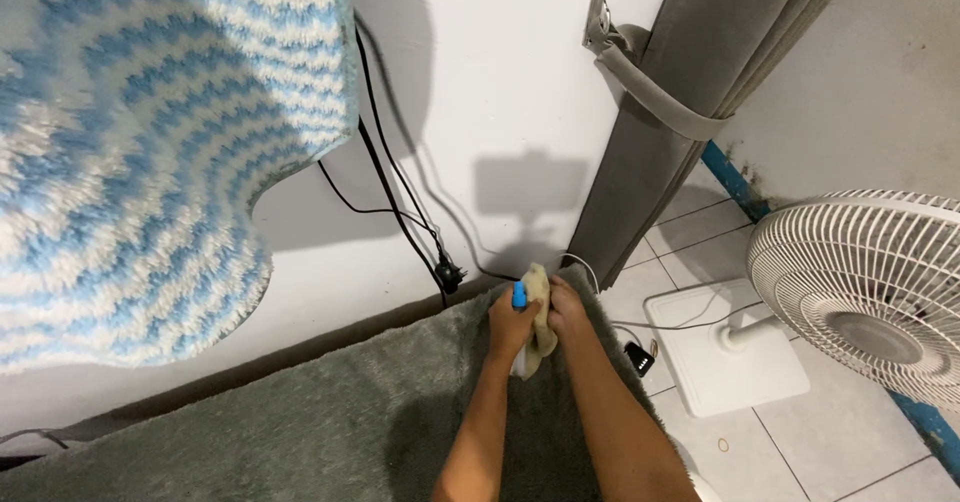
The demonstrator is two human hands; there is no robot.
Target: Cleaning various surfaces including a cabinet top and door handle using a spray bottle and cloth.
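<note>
While both hands are bunched together at the far edge of the fluffy grey rug, the left hand is wrapped around a small bottle with a blue cap, and the right hand pinches a pale beige cloth against it. All that sits right by the white wall, near a black plug. White pedestal fan stands off to the right on the tiles.
</note>
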